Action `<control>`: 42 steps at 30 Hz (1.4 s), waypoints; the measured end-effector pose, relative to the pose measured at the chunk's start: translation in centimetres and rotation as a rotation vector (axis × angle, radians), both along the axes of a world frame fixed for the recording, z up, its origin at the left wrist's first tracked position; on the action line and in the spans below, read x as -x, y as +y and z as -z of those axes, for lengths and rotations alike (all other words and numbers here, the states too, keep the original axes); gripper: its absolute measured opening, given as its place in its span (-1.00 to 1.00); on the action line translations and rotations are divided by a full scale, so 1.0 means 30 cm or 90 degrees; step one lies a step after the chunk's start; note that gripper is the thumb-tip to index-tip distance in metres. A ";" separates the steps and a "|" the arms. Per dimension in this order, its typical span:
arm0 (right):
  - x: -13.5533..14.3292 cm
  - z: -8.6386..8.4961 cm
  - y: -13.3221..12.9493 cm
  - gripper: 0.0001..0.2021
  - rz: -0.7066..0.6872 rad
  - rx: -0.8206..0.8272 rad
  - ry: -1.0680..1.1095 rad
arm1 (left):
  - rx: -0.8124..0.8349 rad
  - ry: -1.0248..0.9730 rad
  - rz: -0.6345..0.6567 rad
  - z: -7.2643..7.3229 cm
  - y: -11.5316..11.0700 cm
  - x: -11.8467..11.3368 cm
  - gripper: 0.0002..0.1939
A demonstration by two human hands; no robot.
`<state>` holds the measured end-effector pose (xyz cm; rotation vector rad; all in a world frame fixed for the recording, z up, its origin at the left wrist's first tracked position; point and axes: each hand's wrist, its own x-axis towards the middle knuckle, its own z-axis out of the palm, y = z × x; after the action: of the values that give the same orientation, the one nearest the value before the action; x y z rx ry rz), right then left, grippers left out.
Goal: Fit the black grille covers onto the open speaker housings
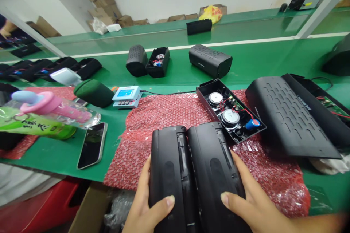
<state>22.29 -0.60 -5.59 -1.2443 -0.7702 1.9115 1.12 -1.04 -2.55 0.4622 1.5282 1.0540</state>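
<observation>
Two black speaker shells lie side by side on the red bubble wrap [175, 113] in front of me. My left hand [144, 204] grips the left shell [166, 167], thumb on top near its front end. My right hand [251, 200] grips the right shell [213, 167] the same way. Just behind them an open speaker half [229, 111] shows two round drivers, wires and a blue capacitor. A long black grille cover [290, 116] lies to the right of it.
The green bench [257, 58] holds a closed black speaker [210, 60], another open shell [158, 62], a small blue tester [127, 96], a phone [92, 145], a green bottle [35, 125] and a pink-capped bottle [51, 105]. More black shells sit at far left [41, 69]. Cardboard boxes [105, 3] stand behind.
</observation>
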 end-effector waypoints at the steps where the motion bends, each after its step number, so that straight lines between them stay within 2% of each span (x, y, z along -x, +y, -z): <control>1: 0.000 -0.004 0.001 -0.04 0.000 -0.006 -0.009 | -0.002 0.003 0.002 0.000 -0.001 0.000 -0.01; 6: -0.004 -0.011 0.009 -0.04 -0.018 -0.029 -0.048 | 0.000 -0.004 -0.001 0.000 -0.003 0.002 -0.01; 13: 0.006 -0.001 0.003 -0.04 0.013 -0.009 0.041 | 0.006 0.000 -0.010 -0.004 -0.003 -0.006 0.00; 21: 0.007 0.020 -0.005 -0.08 0.026 -0.030 0.001 | 0.012 0.009 -0.007 0.005 -0.002 0.001 0.00; 27: 0.003 0.012 0.001 -0.08 0.021 -0.034 -0.021 | 0.015 0.019 -0.012 -0.003 0.002 -0.005 0.00; 36: 0.009 0.003 0.000 -0.06 0.017 -0.004 0.049 | -0.016 0.015 -0.002 0.008 0.001 -0.001 0.01; 42: 0.019 0.008 0.005 -0.13 0.043 -0.045 0.034 | -0.034 0.018 -0.022 0.004 0.006 -0.013 0.02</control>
<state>21.72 -0.44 -5.81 -1.1573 -0.7529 1.8404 1.52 -0.85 -2.68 0.4908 1.5406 1.1204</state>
